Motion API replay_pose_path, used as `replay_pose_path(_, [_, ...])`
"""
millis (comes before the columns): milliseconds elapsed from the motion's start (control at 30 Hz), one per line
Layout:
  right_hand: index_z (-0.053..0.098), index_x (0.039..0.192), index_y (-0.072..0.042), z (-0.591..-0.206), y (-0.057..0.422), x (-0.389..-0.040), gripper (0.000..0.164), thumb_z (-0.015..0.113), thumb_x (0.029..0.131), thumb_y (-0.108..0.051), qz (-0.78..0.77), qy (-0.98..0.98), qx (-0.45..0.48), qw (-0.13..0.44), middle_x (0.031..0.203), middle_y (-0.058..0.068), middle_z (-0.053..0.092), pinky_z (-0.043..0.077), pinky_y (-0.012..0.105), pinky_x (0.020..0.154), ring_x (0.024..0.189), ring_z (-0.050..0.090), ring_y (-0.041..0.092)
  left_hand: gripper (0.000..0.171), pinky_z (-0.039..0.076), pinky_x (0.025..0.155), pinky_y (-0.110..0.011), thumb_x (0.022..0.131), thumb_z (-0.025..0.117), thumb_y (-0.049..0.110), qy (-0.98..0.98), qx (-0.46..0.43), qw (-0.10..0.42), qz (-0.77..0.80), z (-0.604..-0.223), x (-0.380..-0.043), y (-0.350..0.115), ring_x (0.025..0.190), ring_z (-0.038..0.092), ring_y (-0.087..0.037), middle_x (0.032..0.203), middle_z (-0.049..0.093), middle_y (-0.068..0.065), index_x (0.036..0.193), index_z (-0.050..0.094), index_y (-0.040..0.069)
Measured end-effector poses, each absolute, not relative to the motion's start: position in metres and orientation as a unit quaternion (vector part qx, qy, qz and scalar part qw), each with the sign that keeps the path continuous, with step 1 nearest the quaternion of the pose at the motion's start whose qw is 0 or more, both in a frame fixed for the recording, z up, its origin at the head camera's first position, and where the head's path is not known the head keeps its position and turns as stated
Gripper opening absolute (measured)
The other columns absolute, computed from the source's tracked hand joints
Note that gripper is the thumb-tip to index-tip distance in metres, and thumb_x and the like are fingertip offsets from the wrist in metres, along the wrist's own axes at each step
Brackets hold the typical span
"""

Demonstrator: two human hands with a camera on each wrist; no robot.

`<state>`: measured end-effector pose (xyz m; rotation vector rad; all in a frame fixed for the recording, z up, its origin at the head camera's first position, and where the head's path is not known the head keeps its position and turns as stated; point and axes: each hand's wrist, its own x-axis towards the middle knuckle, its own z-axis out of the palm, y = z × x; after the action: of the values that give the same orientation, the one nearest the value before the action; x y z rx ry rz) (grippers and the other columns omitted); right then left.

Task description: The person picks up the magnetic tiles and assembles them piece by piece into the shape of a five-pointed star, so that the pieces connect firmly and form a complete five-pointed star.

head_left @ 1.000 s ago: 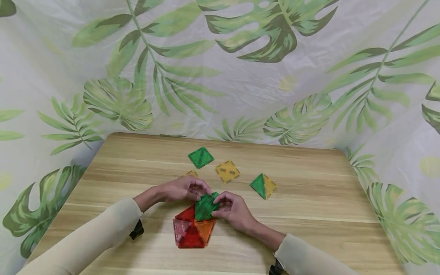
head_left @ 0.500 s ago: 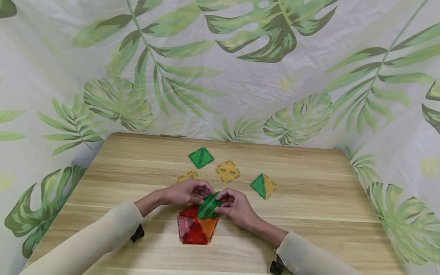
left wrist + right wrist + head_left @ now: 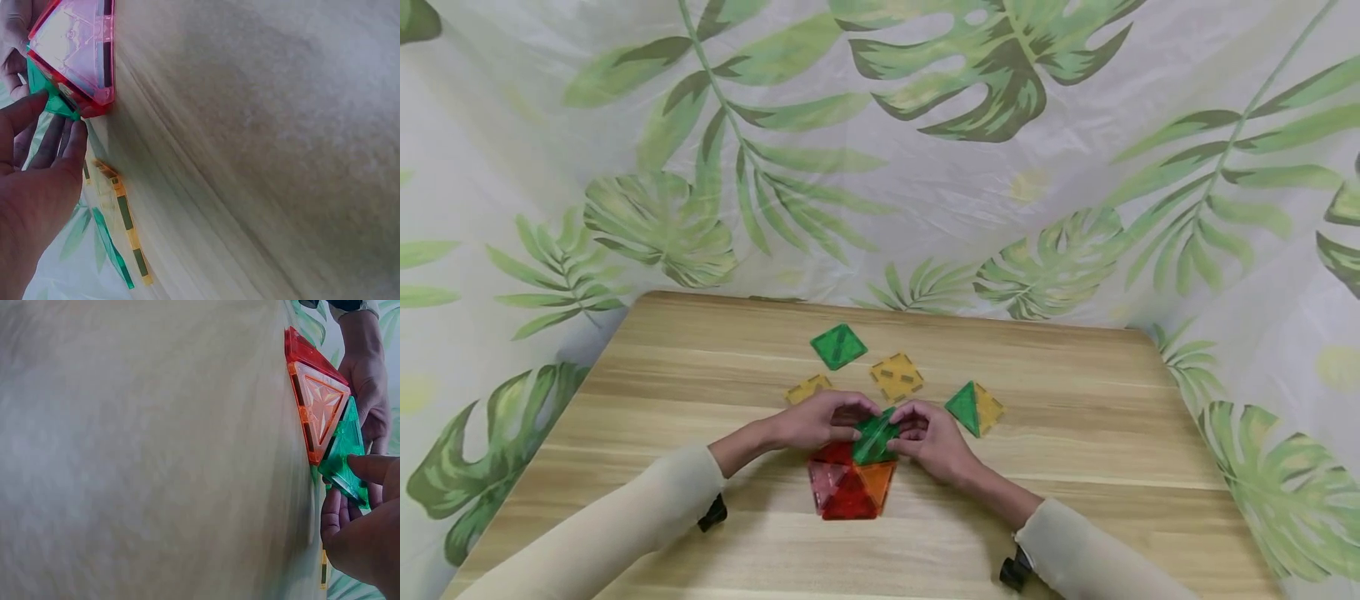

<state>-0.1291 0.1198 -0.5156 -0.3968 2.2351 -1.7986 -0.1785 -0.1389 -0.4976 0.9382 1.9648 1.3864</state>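
Observation:
Both hands hold a green translucent magnetic tile (image 3: 876, 438) at the back of a low built shape. The left hand (image 3: 817, 420) pinches its left corner between thumb and fingers, as the left wrist view also shows. From the other side the right hand (image 3: 934, 442) pinches it, thumb on its face in the right wrist view. The shape leans up from the table, made of a red triangle tile (image 3: 848, 498), an orange triangle tile (image 3: 878, 482), a pink triangle tile (image 3: 824, 483) and another red tile (image 3: 835, 454). How the green tile's far edges meet the shape is hidden by fingers.
Behind the hands lie a green square (image 3: 838, 347), a yellow tile (image 3: 897, 377) and another yellow tile (image 3: 808, 389), partly behind the left hand. A green triangle (image 3: 962, 407) touches a yellow triangle (image 3: 989, 408) to the right. The wooden table (image 3: 1090, 467) meets a leaf-print cloth (image 3: 820, 208).
Both hands have shifted right and slightly away with the green tile, and the coloured shape has slid along with them. More of the left yellow tile shows now.

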Motion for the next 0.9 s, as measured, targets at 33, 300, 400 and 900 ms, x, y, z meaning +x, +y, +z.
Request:
replay_pose_path(33, [0.068, 0.113, 0.003, -0.515, 0.121, -0.13, 0.029, 0.083, 0.088, 0.003, -0.611, 0.771, -0.136, 0.119, 0.116, 0.021, 0.069, 0.06, 0.024, 0.082, 0.095, 0.071, 0.025, 0.039, 0.048, 0.113, -0.049, 0.101, 0.063, -0.009, 0.739, 0.35, 0.269, 0.509, -0.497, -0.179, -0.14, 0.138, 0.057, -0.04, 0.142, 0.063, -0.022, 0.14, 0.06, -0.004])
replay_pose_path(300, [0.071, 0.11, -0.001, -0.496, 0.125, -0.141, 0.025, 0.085, 0.09, -0.007, -0.563, 0.811, -0.152, 0.043, 0.121, 0.017, 0.07, 0.06, 0.046, 0.094, 0.108, 0.07, 0.034, 0.036, 0.053, 0.107, -0.05, 0.101, 0.066, -0.005, 0.77, 0.349, 0.201, 0.494, -0.484, -0.188, -0.162, 0.129, 0.062, -0.044, 0.138, 0.064, -0.028, 0.137, 0.061, -0.008])
replay_pose_path(400, [0.071, 0.116, 0.001, -0.486, 0.12, -0.149, 0.028, 0.083, 0.092, -0.009, -0.547, 0.819, -0.17, 0.04, 0.119, 0.019, 0.071, 0.059, 0.047, 0.095, 0.108, 0.071, 0.034, 0.035, 0.053, 0.106, -0.05, 0.101, 0.066, -0.006, 0.781, 0.328, 0.171, 0.503, -0.479, -0.191, -0.176, 0.127, 0.062, -0.048, 0.137, 0.063, -0.029, 0.135, 0.063, -0.006])
replay_pose_path(900, [0.062, 0.139, 0.009, -0.472, 0.076, -0.188, 0.047, 0.077, 0.096, -0.004, -0.521, 0.817, -0.195, 0.155, 0.127, 0.026, 0.07, 0.059, 0.033, 0.093, 0.111, 0.07, 0.033, 0.041, 0.047, 0.11, -0.061, 0.1, 0.067, -0.004, 0.845, 0.249, 0.097, 0.463, -0.48, -0.185, -0.233, 0.135, 0.055, -0.051, 0.145, 0.059, -0.028, 0.14, 0.059, -0.01])
